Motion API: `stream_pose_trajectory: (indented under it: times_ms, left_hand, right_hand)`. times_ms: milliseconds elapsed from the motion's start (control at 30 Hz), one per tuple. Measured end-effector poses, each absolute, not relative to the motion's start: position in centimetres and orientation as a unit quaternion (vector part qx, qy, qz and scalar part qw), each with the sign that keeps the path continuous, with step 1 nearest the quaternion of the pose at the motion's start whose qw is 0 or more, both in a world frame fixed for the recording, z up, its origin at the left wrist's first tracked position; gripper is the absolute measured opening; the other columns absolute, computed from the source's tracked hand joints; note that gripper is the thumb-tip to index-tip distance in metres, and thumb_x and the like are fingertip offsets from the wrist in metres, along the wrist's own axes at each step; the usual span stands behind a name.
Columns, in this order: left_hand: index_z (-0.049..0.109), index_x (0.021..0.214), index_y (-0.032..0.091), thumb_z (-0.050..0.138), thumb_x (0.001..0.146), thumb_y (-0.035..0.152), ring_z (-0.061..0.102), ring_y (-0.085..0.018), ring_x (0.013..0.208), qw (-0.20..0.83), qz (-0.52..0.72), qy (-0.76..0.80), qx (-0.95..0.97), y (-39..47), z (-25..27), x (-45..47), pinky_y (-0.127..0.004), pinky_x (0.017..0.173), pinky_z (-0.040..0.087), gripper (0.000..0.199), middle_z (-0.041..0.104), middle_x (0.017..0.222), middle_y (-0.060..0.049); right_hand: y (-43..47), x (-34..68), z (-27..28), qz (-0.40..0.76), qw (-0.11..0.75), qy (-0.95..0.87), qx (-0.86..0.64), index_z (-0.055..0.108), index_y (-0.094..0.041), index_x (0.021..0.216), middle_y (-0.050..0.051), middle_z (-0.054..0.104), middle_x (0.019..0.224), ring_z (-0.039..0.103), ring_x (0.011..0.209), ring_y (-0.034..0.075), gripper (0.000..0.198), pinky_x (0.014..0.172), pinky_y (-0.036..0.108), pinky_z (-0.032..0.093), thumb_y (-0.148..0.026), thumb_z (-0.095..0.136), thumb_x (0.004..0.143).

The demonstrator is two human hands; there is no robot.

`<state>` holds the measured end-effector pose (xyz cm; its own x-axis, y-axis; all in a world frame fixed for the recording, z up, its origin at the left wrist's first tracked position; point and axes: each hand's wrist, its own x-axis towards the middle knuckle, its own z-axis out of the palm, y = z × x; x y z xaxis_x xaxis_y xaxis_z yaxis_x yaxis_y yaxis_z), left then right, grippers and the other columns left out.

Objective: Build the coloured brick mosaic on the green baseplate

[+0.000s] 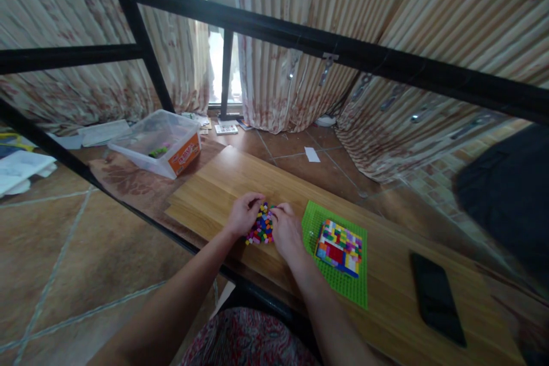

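A pile of small coloured toy bricks [261, 230] lies on the wooden table, with a hand on each side of it. At its upper left, my left hand [245, 214] has its fingers curled together at the pile's far edge. My right hand [286, 230] is bent over the right side, thumb and fingers pinched. Whatever either hand holds is too small to make out. To the right, a green baseplate [311, 214] carries a low, many-coloured brick build [338, 247] with a red patch in it.
A black phone [437, 297] lies toward the right end of the wooden table [214, 183]. Beyond the left end, a clear plastic box [146, 140] with an orange label stands on a brown mat. Black metal bars [274, 20] cross the view in front of striped curtains.
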<state>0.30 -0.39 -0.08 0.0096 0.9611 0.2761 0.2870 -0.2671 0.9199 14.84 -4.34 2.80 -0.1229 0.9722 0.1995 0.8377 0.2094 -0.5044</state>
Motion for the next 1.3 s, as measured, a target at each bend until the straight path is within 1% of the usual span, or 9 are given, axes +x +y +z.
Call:
stream_pose_trajectory:
  times_ms: [167,333,467,633,833,933,1033,1133,1300]
  left_hand:
    - [0.070,0.092,0.020,0.053,0.085,0.027,0.067,-0.019,0.090,0.348,0.491,0.504,0.620,-0.4,0.1,0.3,-0.033,0.088,0.053,0.020,0.073,0.094,-0.005]
    - [0.070,0.092,0.020,0.054,0.085,0.030,0.066,-0.019,0.090,0.349,0.485,0.508,0.620,-0.3,0.3,0.1,-0.033,0.088,0.052,0.021,0.073,0.094,-0.005]
    - [0.070,0.092,0.019,0.054,0.084,0.031,0.066,-0.019,0.089,0.351,0.477,0.521,0.615,-0.2,0.2,0.1,-0.033,0.087,0.052,0.022,0.072,0.094,-0.005]
    - [0.070,0.092,0.019,0.055,0.083,0.032,0.066,-0.020,0.090,0.352,0.472,0.532,0.609,-0.3,0.4,0.1,-0.034,0.086,0.051,0.022,0.072,0.095,-0.006]
    - [0.070,0.092,0.019,0.055,0.083,0.033,0.066,-0.019,0.090,0.363,0.469,0.529,0.607,-0.4,0.7,0.1,-0.033,0.087,0.052,0.022,0.072,0.095,-0.005]
    - [0.070,0.092,0.019,0.055,0.082,0.033,0.066,-0.019,0.090,0.354,0.473,0.530,0.609,-0.3,0.7,0.1,-0.033,0.087,0.052,0.022,0.072,0.095,-0.005]
    - [0.070,0.091,0.020,0.055,0.083,0.034,0.066,-0.019,0.089,0.350,0.473,0.530,0.611,-0.3,0.7,0.1,-0.032,0.086,0.052,0.023,0.073,0.095,-0.005]
    - [0.071,0.091,0.020,0.054,0.083,0.035,0.066,-0.019,0.089,0.349,0.469,0.530,0.614,-0.3,0.7,0.1,-0.033,0.086,0.053,0.023,0.073,0.095,-0.005]
    - [0.071,0.090,0.019,0.055,0.083,0.036,0.066,-0.020,0.089,0.345,0.464,0.535,0.617,-0.2,0.5,0.0,-0.033,0.087,0.052,0.024,0.073,0.095,-0.005]
  right_hand:
    - [-4.4,14.5,2.1,0.126,0.295,-0.725,-0.609,0.072,-0.022,0.092,0.007,0.062,0.098,0.061,0.087,0.019,0.026,0.078,0.030,0.047,-0.020,0.046,0.090]
    - [-5.5,14.5,3.2,0.138,0.339,-0.699,-0.615,0.071,-0.024,0.093,0.006,0.063,0.098,0.061,0.090,0.019,0.027,0.082,0.032,0.049,-0.020,0.045,0.091]
    - [-8.0,15.5,4.6,0.163,0.368,-0.673,-0.620,0.070,-0.022,0.095,0.007,0.064,0.102,0.061,0.096,0.020,0.027,0.086,0.033,0.049,-0.021,0.044,0.092]
    - [-12.3,18.5,5.1,0.159,0.398,-0.639,-0.639,0.070,-0.020,0.095,0.008,0.065,0.100,0.061,0.094,0.019,0.025,0.087,0.032,0.048,-0.025,0.045,0.094]
    - [-15.8,24.2,4.4,0.088,0.407,-0.594,-0.688,0.069,-0.021,0.096,0.010,0.066,0.106,0.060,0.099,0.022,0.027,0.089,0.039,0.048,-0.036,0.047,0.094]
    - [-16.6,26.7,4.2,0.054,0.400,-0.566,-0.719,0.069,-0.019,0.095,0.011,0.065,0.105,0.061,0.098,0.023,0.030,0.084,0.039,0.050,-0.040,0.047,0.093]
    - [-17.2,28.2,4.1,0.039,0.392,-0.548,-0.738,0.069,-0.019,0.095,0.012,0.064,0.102,0.061,0.092,0.022,0.032,0.077,0.036,0.050,-0.043,0.047,0.092]
    - [-17.6,28.6,3.9,0.017,0.387,-0.527,-0.757,0.068,-0.018,0.092,0.011,0.065,0.095,0.060,0.086,0.021,0.033,0.074,0.035,0.049,-0.046,0.049,0.091]
    - [-17.1,27.9,3.4,-0.008,0.396,-0.500,-0.770,0.067,-0.016,0.085,0.012,0.065,0.092,0.060,0.086,0.022,0.038,0.077,0.036,0.048,-0.049,0.050,0.090]
